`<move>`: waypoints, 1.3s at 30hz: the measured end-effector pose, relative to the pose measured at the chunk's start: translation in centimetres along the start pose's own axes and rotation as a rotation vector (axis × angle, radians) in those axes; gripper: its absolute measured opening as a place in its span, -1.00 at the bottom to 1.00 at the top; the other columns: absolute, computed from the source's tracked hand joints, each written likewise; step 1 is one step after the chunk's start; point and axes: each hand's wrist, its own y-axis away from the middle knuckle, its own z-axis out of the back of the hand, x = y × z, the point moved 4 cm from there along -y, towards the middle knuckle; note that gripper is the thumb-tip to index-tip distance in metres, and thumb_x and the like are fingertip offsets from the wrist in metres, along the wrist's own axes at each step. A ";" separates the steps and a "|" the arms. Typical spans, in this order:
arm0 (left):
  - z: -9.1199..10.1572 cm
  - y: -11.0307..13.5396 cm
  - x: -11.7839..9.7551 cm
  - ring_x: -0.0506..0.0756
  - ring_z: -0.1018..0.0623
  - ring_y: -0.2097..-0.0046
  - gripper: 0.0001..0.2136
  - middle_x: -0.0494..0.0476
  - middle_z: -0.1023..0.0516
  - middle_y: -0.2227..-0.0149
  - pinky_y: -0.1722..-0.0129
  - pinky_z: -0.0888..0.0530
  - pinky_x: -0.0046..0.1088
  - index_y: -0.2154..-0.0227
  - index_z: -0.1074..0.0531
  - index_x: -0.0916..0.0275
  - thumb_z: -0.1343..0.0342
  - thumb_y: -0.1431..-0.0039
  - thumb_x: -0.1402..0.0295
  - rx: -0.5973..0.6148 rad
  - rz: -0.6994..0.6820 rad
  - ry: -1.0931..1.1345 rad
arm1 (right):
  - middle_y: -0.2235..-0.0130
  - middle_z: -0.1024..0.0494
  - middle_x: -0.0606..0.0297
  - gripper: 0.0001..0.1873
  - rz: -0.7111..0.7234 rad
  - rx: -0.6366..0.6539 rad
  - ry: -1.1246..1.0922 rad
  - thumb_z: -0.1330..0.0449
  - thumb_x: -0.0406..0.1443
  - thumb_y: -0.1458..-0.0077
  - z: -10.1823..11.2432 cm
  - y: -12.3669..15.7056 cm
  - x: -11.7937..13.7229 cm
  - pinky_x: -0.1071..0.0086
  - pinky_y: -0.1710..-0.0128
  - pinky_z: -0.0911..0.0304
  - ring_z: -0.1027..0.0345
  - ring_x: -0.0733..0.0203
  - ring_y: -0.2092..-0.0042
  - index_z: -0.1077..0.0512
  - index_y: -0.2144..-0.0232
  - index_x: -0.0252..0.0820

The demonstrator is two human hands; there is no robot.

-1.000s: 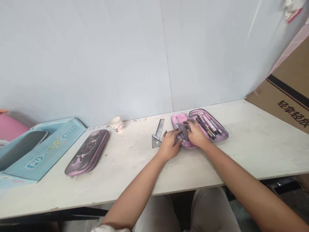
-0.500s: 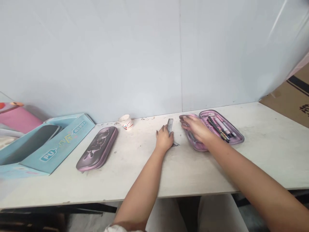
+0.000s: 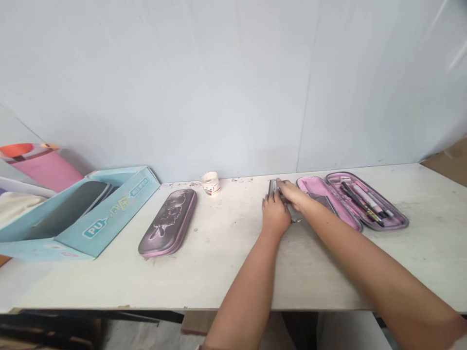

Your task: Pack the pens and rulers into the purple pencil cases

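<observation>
Lying on the desk [image 3: 226,262], a metal ruler [image 3: 273,187] is clasped by the left hand [image 3: 274,215] and right hand [image 3: 294,194], both grips closed on it and its middle hidden. Just right, an open pencil case [image 3: 350,201] holding pens [image 3: 361,201] is placed; a closed case [image 3: 168,222], a cup [image 3: 210,183] and a blue box [image 3: 105,218] are set farther left.

From my end I've got a closed purple-pink pencil case [image 3: 167,222] lying at an angle on the white table [image 3: 219,282], left of centre. A small paper cup [image 3: 210,183] stands back by the pale blue wall panels [image 3: 226,87], just right of that case. Further left is an open light-blue cardboard box [image 3: 109,223] printed "PU", with a pink-and-orange item [image 3: 45,167] and white cloth [image 3: 14,206] behind it. Brown carton corner [image 3: 447,160] at far right.
</observation>
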 end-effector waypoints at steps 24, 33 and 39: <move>0.9 5.5 -10.2 0.17 -0.01 -0.29 -0.51 0.29 -0.02 -0.27 -0.24 0.10 0.00 -0.18 -0.02 0.24 0.16 -0.22 0.24 0.044 -0.563 0.011 | 0.04 -0.45 0.24 -0.58 0.597 -0.283 0.225 0.08 -0.38 -0.04 13.2 7.2 1.4 0.21 -0.10 -0.09 -0.26 0.21 -0.05 -0.35 0.05 -0.13; -1.1 5.0 -9.0 0.21 -0.05 -0.27 -0.59 0.25 -0.17 -0.21 -0.22 0.16 0.10 -0.03 -0.26 0.23 0.24 -0.25 0.15 0.149 -0.530 -0.109 | -0.07 -0.33 -0.02 -0.49 0.556 -0.233 0.681 0.10 -0.48 0.02 12.0 6.6 -3.1 0.14 -0.12 -0.06 -0.14 0.05 -0.12 -0.32 0.00 -0.31; -0.2 4.5 -8.5 0.18 -0.09 -0.26 -0.60 0.21 -0.18 -0.20 -0.21 0.06 0.08 -0.04 -0.25 0.17 0.22 -0.24 0.13 0.178 -0.577 -0.125 | -0.04 -0.34 0.04 -0.56 0.649 -0.287 0.787 0.12 -0.46 -0.02 12.3 7.3 -3.2 0.16 -0.11 -0.07 -0.12 0.07 -0.12 -0.38 0.09 -0.28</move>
